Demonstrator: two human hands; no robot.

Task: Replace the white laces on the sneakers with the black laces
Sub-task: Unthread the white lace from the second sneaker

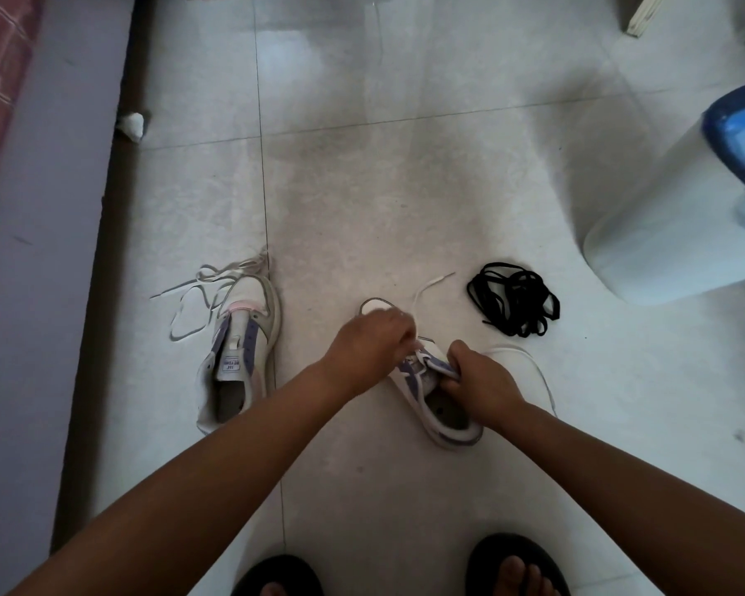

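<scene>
I'm pinching the white lace (422, 294) with my left hand (373, 337) while my right hand (476, 376) is gripping the second sneaker (452, 419), the first sneaker (239, 359) lying already unlaced by the floor's left edge, black laces (515, 299) waiting untouched.

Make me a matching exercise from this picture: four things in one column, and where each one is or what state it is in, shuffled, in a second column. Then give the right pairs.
Things
1. black laces
2. left sneaker
3. right sneaker
4. loose white lace

Places or states
A. held by the left hand and the right hand, white lace partly in it
B. lying in a tangle on the floor by the toe of the unlaced shoe
C. bundled on the floor to the right of the hands
D. standing alone on the floor, no lace in it

Pairs: 1-C, 2-D, 3-A, 4-B
</scene>
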